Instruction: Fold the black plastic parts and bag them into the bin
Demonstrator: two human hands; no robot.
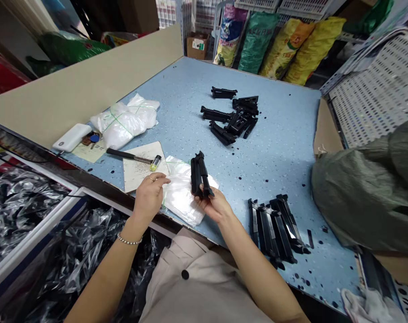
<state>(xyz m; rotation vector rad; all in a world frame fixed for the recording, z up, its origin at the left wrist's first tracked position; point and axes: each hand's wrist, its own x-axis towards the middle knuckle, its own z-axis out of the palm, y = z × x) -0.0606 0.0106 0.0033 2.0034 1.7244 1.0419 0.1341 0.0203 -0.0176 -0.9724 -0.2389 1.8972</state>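
Observation:
My right hand (215,204) is closed around the lower end of a long black plastic part (200,172), which looks like two bars side by side. It is raised over a stack of clear plastic bags (180,193) at the table's near edge. My left hand (151,193) has its fingers curled with the index finger reaching toward the bags' left edge; whether it pinches any film is too unclear to see. Beside it, a hammer (133,155) with a black handle and clear-yellow head lies across a worn white board (141,168).
Similar black parts lie in a loose pile (237,119) farther back and in a row (274,231) at right. A tied bag bundle (125,119) and white power bank (72,137) sit at left. A grey-green sack (368,188) bulges over the right edge. Bins with black parts (89,251) stand below left.

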